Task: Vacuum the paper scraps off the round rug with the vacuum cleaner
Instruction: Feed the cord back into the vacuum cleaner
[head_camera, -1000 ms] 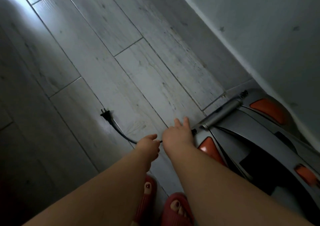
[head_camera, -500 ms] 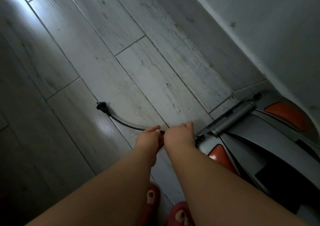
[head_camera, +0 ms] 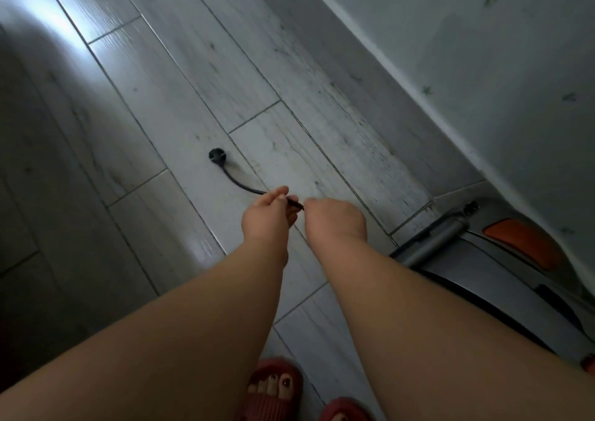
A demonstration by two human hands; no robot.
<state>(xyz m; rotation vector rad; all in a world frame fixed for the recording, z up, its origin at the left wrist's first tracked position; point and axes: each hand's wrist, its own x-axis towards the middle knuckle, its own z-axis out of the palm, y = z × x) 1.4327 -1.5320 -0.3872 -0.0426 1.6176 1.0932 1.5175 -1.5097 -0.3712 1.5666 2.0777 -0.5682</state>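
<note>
A dim floor [head_camera: 322, 163] of pale grey wood-look planks runs up to a white wall [head_camera: 483, 50] with a skirting board [head_camera: 386, 66]; a patch of glare lies far to the left of the vacuum cleaner.

Well left of the vacuum cleaner, a black plug [head_camera: 216, 156] lies flat on the planks. From it the thin black power cord [head_camera: 240, 184] curves toward the machine and lifts off the floor into the hands. The left hand [head_camera: 267, 217] pinches the cord between thumb and forefinger, its other fingers loosely bent. Just beside it, nearer the machine, the right hand [head_camera: 335, 219] is a closed fist with its back upward, and the cord runs into its curled fingers.

The vacuum cleaner [head_camera: 483, 259] sits on the floor against the wall: a rounded grey canister body with orange panels, dark seams and a grey bar across its near end. Below the forearms, left of the machine, are two red slippers [head_camera: 273, 391].
</note>
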